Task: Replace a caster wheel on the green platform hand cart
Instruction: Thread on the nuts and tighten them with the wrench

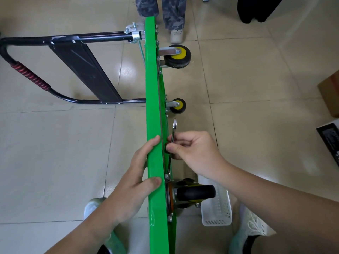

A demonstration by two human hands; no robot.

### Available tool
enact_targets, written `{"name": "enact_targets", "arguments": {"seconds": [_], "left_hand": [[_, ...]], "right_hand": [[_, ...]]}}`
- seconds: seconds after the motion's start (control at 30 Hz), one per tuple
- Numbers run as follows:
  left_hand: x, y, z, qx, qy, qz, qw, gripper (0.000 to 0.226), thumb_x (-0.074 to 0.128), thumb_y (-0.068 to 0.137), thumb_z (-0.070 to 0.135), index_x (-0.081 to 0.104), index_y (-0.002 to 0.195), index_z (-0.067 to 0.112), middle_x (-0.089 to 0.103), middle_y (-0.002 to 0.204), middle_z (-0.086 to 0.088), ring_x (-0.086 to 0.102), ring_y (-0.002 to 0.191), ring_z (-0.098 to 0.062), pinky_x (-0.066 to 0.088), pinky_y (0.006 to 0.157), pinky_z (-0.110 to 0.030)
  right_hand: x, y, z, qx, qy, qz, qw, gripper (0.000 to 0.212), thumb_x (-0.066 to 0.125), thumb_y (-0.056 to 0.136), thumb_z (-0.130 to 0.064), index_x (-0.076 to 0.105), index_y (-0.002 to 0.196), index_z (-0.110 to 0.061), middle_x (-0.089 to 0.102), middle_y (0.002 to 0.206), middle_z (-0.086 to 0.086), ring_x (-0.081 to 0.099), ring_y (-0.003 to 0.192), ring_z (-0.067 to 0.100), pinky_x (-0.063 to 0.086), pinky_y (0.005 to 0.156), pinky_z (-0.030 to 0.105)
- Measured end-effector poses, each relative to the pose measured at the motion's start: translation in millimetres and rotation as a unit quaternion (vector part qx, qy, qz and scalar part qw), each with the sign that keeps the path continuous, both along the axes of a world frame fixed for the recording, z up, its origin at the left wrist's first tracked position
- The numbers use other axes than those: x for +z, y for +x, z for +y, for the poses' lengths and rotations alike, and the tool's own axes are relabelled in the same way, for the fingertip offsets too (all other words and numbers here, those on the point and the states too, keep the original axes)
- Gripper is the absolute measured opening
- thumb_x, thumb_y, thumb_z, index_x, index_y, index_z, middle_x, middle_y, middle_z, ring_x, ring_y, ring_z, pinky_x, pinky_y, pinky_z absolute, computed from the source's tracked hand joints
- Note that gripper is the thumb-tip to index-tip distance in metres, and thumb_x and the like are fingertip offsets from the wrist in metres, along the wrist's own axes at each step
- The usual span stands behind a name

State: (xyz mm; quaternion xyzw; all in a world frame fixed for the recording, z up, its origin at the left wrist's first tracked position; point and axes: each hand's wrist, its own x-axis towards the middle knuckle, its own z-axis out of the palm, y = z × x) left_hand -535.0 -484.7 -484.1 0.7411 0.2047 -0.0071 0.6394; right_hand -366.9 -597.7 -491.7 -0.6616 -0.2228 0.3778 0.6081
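The green platform hand cart point(155, 107) is stood on its long edge on the tiled floor point(55, 162) and is seen edge-on as a band running from the top centre to the bottom centre of the frame. Its black folding handle point(86, 70), with a red ribbed grip point(30, 76), is laid out toward the upper left.

The platform's edge is gripped by the left hand point(135, 180) in the lower centre; its fingers point(153, 143) are curled over the top edge, with the thumb pressed on the same edge nearer the camera.

A silver wrench point(174, 127) is pinched around its shank by the right hand point(194, 153), just right of the platform. The thumb and fingers point(176, 139) are pressed together on the tool. The wrench's upper end is pointed up the frame, and its lower end is directed at the mounting plate of the black caster wheel point(196, 192). Whether it is seated on a bolt cannot be told.

That caster is fixed to the underside, lower centre, just below the right hand. Two yellow-hubbed wheels point(178, 55) point(178, 105) are mounted farther up the same side.

A white plastic basket point(220, 211) is set on the floor beside the black caster. Another person's legs point(172, 13) are seen at the top, and a cardboard box point(330, 94) at the right edge.
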Motion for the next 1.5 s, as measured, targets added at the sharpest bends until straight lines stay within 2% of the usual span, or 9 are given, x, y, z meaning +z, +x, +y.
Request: {"name": "enact_targets", "arguments": {"seconds": [0.07, 0.3, 0.5, 0.63, 0.73, 0.93, 1.27, 1.4, 1.5], "left_hand": [[-0.2, 0.1, -0.1, 0.0, -0.005, 0.001, 1.0, 0.084, 0.061, 0.073, 0.038, 0.03, 0.147, 0.064, 0.035, 0.157, 0.021, 0.042, 0.143, -0.014, 0.038, 0.117, -0.05], [-1.9, 3.6, 2.0, -0.007, -0.013, 0.005, 1.0, 0.084, 0.062, 0.074, 0.037, 0.03, 0.147, 0.062, 0.04, 0.156, 0.009, 0.047, 0.14, -0.024, 0.043, 0.112, -0.053], [-1.8, 2.3, 0.8, 0.004, -0.023, 0.002, 1.0, 0.082, 0.062, 0.073, 0.036, 0.033, 0.145, 0.061, 0.043, 0.154, 0.007, 0.05, 0.136, -0.023, 0.043, 0.111, -0.056], [-2.7, 3.5, -1.6, 0.003, -0.011, -0.01, 1.0, 0.079, 0.06, 0.074, 0.037, 0.033, 0.145, 0.061, 0.039, 0.156, 0.012, 0.046, 0.14, -0.019, 0.046, 0.11, -0.047], [-2.7, 3.5, -3.0, 0.005, -0.025, -0.015, 1.0, 0.078, 0.059, 0.073, 0.036, 0.035, 0.143, 0.062, 0.038, 0.156, 0.012, 0.049, 0.136, -0.016, 0.054, 0.1, -0.035], [2.8, 4.0, 0.3, -0.003, -0.031, -0.016, 0.999, 0.076, 0.057, 0.073, 0.037, 0.035, 0.139, 0.067, 0.037, 0.156, 0.012, 0.047, 0.136, -0.009, 0.051, 0.089, -0.015], [2.2, 6.7, 2.0, -0.012, -0.016, -0.017, 1.0, 0.078, 0.056, 0.075, 0.034, 0.032, 0.143, 0.062, 0.03, 0.158, 0.02, 0.033, 0.146, -0.001, 0.042, 0.095, -0.007], [1.6, 7.2, 3.0, -0.013, -0.016, -0.02, 1.0, 0.078, 0.057, 0.076, 0.033, 0.032, 0.144, 0.062, 0.03, 0.159, 0.016, 0.032, 0.147, -0.001, 0.042, 0.095, -0.006], [2.1, 8.2, 3.9, -0.015, -0.013, -0.021, 1.0, 0.079, 0.056, 0.074, 0.033, 0.031, 0.143, 0.063, 0.029, 0.159, 0.021, 0.029, 0.147, 0.003, 0.039, 0.096, -0.004]], "right_hand": [[-6.7, 2.1, 2.6, 0.01, -0.025, 0.002, 1.0, 0.021, 0.075, 0.085, -0.002, 0.077, 0.096, -0.02, 0.078, 0.088, 0.001, 0.075, 0.086, 0.015, 0.061, 0.084, 0.036], [-19.5, 10.4, 8.5, 0.008, -0.051, 0.022, 0.998, 0.014, 0.075, 0.085, -0.007, 0.077, 0.095, -0.017, 0.078, 0.089, 0.003, 0.075, 0.088, 0.017, 0.059, 0.086, 0.037], [-26.9, 12.7, 14.6, 0.004, -0.075, 0.005, 0.997, 0.018, 0.081, 0.08, -0.007, 0.072, 0.08, -0.022, 0.078, 0.079, 0.002, 0.076, 0.081, 0.018, 0.059, 0.076, 0.033], [-31.8, 17.7, 19.2, -0.015, -0.111, 0.016, 0.994, 0.009, 0.081, 0.082, -0.013, 0.076, 0.09, -0.013, 0.078, 0.084, 0.003, 0.076, 0.08, 0.017, 0.061, 0.079, 0.036], [-35.2, 20.7, 24.5, -0.002, -0.143, 0.044, 0.989, 0.022, 0.081, 0.081, -0.02, 0.076, 0.098, -0.008, 0.078, 0.088, 0.007, 0.076, 0.083, 0.023, 0.061, 0.081, 0.041], [-37.7, 24.6, 32.1, 0.0, -0.152, 0.127, 0.98, 0.018, 0.073, 0.088, -0.007, 0.07, 0.1, 0.005, 0.074, 0.092, 0.024, 0.074, 0.083, 0.038, 0.062, 0.076, 0.046], [-45.5, 29.6, 35.3, 0.011, -0.19, 0.178, 0.965, 0.028, 0.073, 0.088, -0.01, 0.066, 0.109, 0.007, 0.073, 0.099, 0.026, 0.071, 0.073, 0.029, 0.063, 0.071, 0.039], [-47.1, 30.7, 35.6, 0.008, -0.198, 0.186, 0.962, 0.031, 0.074, 0.088, -0.011, 0.064, 0.111, 0.006, 0.072, 0.101, 0.027, 0.073, 0.084, 0.039, 0.062, 0.077, 0.045], [-47.3, 31.9, 36.5, 0.009, -0.202, 0.193, 0.96, 0.031, 0.074, 0.088, -0.012, 0.063, 0.112, 0.005, 0.073, 0.1, 0.027, 0.072, 0.081, 0.036, 0.063, 0.076, 0.043]]}}
